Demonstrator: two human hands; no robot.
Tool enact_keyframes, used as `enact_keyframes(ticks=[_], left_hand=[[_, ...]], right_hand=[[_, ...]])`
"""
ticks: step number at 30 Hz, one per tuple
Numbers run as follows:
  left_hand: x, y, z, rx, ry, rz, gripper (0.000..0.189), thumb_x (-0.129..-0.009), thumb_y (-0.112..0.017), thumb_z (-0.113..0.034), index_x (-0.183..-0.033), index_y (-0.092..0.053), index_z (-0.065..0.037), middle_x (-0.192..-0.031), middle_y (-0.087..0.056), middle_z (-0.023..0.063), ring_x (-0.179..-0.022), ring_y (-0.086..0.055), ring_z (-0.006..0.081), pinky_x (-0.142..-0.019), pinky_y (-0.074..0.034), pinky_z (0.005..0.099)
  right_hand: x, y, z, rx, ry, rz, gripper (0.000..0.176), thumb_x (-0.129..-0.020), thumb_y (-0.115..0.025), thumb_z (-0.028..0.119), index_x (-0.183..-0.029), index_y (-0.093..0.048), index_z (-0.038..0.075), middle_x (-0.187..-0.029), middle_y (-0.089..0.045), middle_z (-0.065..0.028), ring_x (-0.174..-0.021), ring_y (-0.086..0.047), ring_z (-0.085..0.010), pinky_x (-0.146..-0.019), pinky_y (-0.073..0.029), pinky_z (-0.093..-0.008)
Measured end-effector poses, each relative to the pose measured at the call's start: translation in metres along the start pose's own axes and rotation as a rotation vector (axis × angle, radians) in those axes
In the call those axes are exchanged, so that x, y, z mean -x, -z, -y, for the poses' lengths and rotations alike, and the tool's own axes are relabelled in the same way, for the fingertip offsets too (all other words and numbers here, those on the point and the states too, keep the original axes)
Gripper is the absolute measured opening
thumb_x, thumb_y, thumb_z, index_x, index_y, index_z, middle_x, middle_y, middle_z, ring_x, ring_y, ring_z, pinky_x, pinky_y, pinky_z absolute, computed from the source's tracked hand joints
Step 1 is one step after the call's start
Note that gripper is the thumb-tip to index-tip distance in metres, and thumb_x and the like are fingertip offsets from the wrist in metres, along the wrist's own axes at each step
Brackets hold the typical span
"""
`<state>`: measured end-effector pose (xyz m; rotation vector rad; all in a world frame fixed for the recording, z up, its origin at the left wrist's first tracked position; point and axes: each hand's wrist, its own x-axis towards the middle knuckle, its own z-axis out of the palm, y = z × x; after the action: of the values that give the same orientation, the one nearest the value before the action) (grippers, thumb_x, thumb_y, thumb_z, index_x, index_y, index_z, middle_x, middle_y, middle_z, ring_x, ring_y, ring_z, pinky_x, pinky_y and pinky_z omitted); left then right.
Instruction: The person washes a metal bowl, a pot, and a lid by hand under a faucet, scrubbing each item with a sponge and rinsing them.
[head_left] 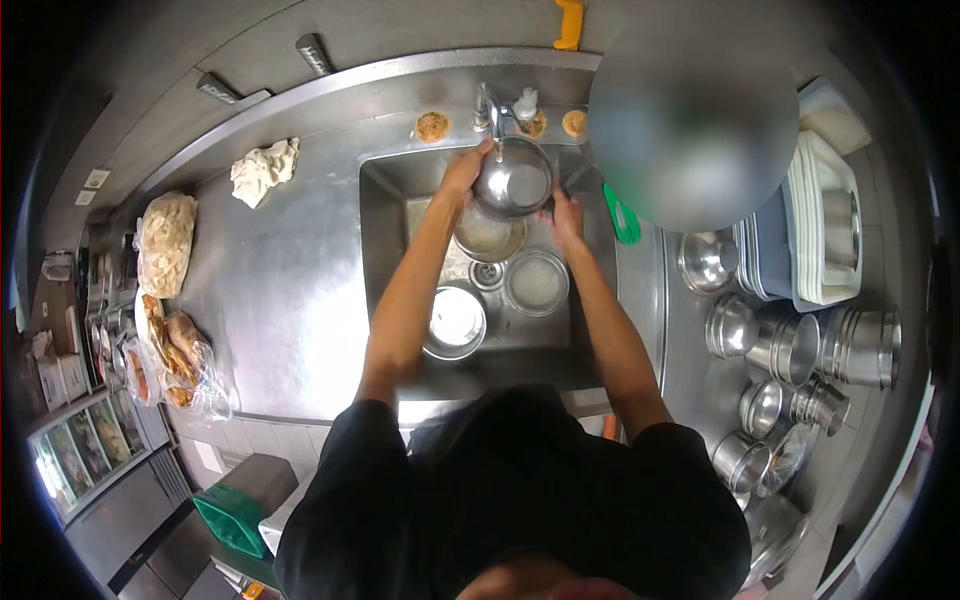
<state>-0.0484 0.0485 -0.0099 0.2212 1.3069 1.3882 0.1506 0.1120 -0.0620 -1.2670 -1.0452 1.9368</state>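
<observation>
In the head view a shiny metal bowl [513, 178] is held beneath the tap [494, 112], above the sink [380, 215]. My left hand [466, 174] grips the bowl's left edge, with the fingers partly hidden. My right hand [565, 216] is closed at the bowl's lower right edge; its fingers are partly blurred. Below the held bowl, another bowl with cloudy water [490, 238] sits in the sink. A round metal container [537, 283] lies right of the drain [487, 275], and a bright metal bowl [456, 322] lies lower left.
Round scrubbers [432, 127] lie along the sink's back ledge. A green-handled tool [622, 214] rests at the right rim. Stacked metal bowls [708, 262] and plastic tubs [825, 220] stand right. A cloth [265, 171] and bagged food [168, 243] lie left. A blurred round shape hides the upper right.
</observation>
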Motion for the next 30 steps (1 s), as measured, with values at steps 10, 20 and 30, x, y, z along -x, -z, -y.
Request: enact_keyframes(ticks=[10, 20, 30], left_hand=[[0.024, -0.035, -0.028, -1.490, -0.553, 0.260, 0.037, -0.089, -0.055, -0.040, -0.103, -0.069, -0.008, -0.093, -0.068, 0.0166, -0.087, -0.065, 0.0282, -0.079, -0.049, 0.0350], [0.038, -0.296, 0.056, 0.258, 0.351, 0.299, 0.029, -0.091, -0.057, -0.037, -0.074, -0.056, -0.014, -0.060, -0.048, -0.0007, -0.050, -0.046, 0.0134, -0.045, -0.040, 0.0318], [0.098, -0.447, 0.234, -0.259, 0.138, 0.631, 0.020, -0.093, -0.053, -0.026, -0.089, -0.059, -0.008, -0.077, -0.060, 0.0044, -0.063, -0.055, 0.0126, -0.054, -0.047, 0.0303]], right_hand=[[0.113, 0.101, -0.155, 0.532, -0.318, 0.107, 0.049, -0.077, -0.072, 0.041, -0.100, -0.064, -0.002, -0.085, -0.066, -0.0094, -0.068, -0.065, -0.0189, -0.055, -0.054, -0.0297], [0.198, 0.115, -0.106, 0.185, -0.487, 0.055, 0.038, -0.084, -0.068, 0.026, -0.106, -0.062, -0.003, -0.088, -0.067, -0.0114, -0.070, -0.067, -0.0199, -0.062, -0.056, -0.0304], [0.158, 0.208, -0.208, 0.662, 0.106, 0.528, 0.058, -0.093, -0.056, 0.022, -0.140, -0.030, 0.000, -0.137, -0.042, -0.0112, -0.122, -0.044, -0.0239, -0.108, -0.030, -0.0328]])
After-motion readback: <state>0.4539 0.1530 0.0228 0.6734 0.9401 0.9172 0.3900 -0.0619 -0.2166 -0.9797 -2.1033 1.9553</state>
